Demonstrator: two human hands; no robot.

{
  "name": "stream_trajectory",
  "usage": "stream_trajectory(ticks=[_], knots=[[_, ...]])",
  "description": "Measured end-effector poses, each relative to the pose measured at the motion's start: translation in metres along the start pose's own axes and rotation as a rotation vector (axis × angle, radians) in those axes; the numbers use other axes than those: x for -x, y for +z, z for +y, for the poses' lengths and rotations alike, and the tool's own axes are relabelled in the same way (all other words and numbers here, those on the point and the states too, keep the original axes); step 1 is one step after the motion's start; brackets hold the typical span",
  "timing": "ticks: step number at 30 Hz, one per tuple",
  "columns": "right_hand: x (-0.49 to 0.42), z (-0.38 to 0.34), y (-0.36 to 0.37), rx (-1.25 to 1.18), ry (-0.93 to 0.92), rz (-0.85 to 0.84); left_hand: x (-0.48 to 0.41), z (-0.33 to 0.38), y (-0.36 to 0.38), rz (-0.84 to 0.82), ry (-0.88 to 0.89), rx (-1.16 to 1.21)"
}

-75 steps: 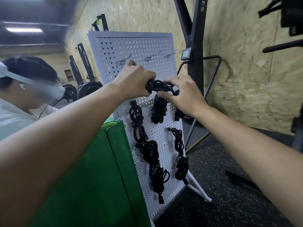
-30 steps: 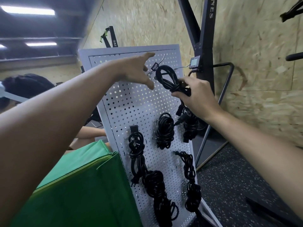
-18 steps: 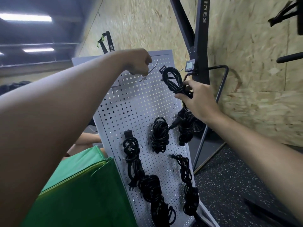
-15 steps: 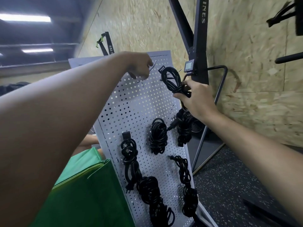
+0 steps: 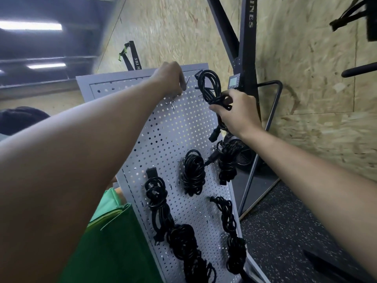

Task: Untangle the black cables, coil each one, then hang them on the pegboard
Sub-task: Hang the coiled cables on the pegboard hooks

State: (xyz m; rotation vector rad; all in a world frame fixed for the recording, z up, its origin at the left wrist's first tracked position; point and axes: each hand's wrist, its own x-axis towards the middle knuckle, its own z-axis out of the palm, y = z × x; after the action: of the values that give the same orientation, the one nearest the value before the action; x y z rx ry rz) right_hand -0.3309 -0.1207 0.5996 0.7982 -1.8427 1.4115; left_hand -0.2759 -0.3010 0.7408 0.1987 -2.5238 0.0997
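Note:
A grey pegboard [image 5: 163, 129] stands tilted in front of me. My right hand [image 5: 236, 113] grips a coiled black cable [image 5: 210, 86] near its lower end and holds its loop up against the board's top right corner. My left hand [image 5: 170, 78] is at the board's top edge, fingers curled round a metal hook [image 5: 186, 83]. Several other coiled black cables [image 5: 192, 172] hang lower on the board.
A green table [image 5: 114, 248] stands at the lower left against the board. Behind the board rise a black machine frame [image 5: 245, 37] and an OSB wall [image 5: 306, 99]. Another person's dark hair [image 5: 20, 119] shows at the far left. Speckled rubber floor [image 5: 285, 231] lies to the right.
My right hand has lifted the coiled cable from mid-board up to the top right corner. My left hand let go of the coil, rose to the top edge and closed on a hook.

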Motion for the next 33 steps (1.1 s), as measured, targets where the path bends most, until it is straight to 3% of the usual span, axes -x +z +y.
stream_trajectory(ticks=[10,20,28,33], knots=[[-0.002,0.0,-0.002,0.004,0.004,0.039,0.005,-0.011,-0.018,-0.133,0.166,0.032],[0.0,-0.021,0.006,-0.147,-0.011,0.036,0.015,-0.025,-0.036,-0.227,0.137,0.266],[0.001,-0.025,0.007,-0.143,0.004,0.028,0.016,-0.02,-0.028,-0.057,0.346,-0.05],[0.003,-0.023,0.008,-0.149,0.031,0.026,0.02,-0.021,-0.024,-0.057,0.352,-0.109]])
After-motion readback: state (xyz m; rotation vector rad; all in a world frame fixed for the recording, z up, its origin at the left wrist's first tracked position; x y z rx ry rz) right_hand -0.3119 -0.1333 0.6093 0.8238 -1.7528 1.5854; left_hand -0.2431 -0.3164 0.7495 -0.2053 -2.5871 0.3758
